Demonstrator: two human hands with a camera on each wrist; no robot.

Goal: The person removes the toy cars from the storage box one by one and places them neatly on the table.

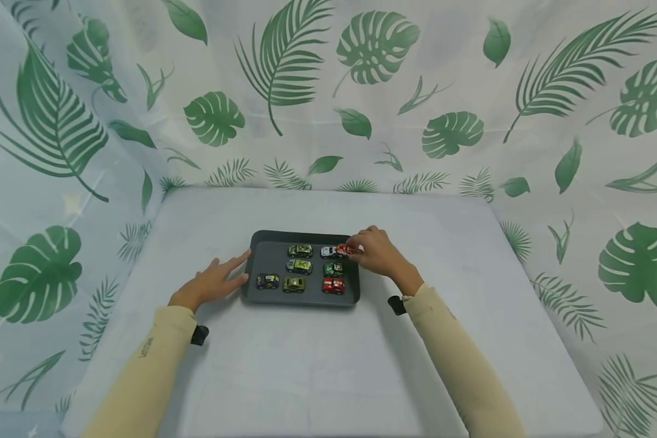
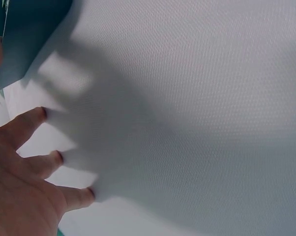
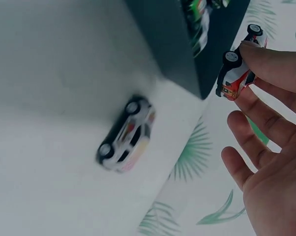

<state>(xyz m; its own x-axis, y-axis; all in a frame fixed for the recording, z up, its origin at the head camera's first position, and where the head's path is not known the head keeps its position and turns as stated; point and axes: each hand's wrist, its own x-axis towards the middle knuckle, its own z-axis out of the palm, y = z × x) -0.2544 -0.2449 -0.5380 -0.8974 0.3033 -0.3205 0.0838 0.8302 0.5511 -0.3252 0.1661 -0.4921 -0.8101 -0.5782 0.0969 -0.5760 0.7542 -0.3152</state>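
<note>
A dark grey tray (image 1: 274, 298) lies on the table with several small toy cars in it. Fingers spread, my left hand (image 1: 210, 283) is at the tray's left edge, thumb and fingertip at the rim. In the left wrist view the left hand (image 2: 27, 182) shows its other fingers straight over the tabletop. My right hand (image 1: 380, 252) pinches a red-and-white toy car (image 3: 236, 73) between thumb and fingers at the tray's back right corner. Beside that car is a white toy car (image 1: 328, 251). In the right wrist view, another whitish toy car (image 3: 128, 135) stands on the table outside the tray.
Inside the tray are a blue car (image 1: 267, 281), an olive car (image 1: 294, 285), a yellow-green car (image 1: 298, 266), a camouflage car (image 1: 300, 250), a dark green car (image 1: 333, 269) and a red car (image 1: 333, 285). A leaf-print curtain (image 1: 317, 140) hangs behind the white table (image 1: 306, 365).
</note>
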